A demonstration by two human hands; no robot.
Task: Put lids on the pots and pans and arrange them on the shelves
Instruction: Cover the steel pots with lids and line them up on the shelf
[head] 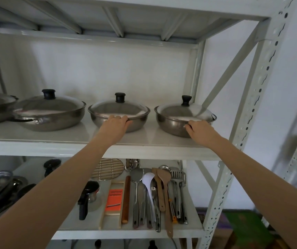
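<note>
Pots on my upper shelf (72, 135) (all lidded), left hand (116, 124) gripping the middle pot (108, 121) rim, right hand (200, 129) gripping the right pot (169, 126) handle

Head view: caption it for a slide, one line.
Left hand on the middle lidded pan, right hand on the right lidded pan.

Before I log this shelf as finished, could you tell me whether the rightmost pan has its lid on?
On: the lid with its black knob sits on the rightmost pan, tilted slightly.
</note>
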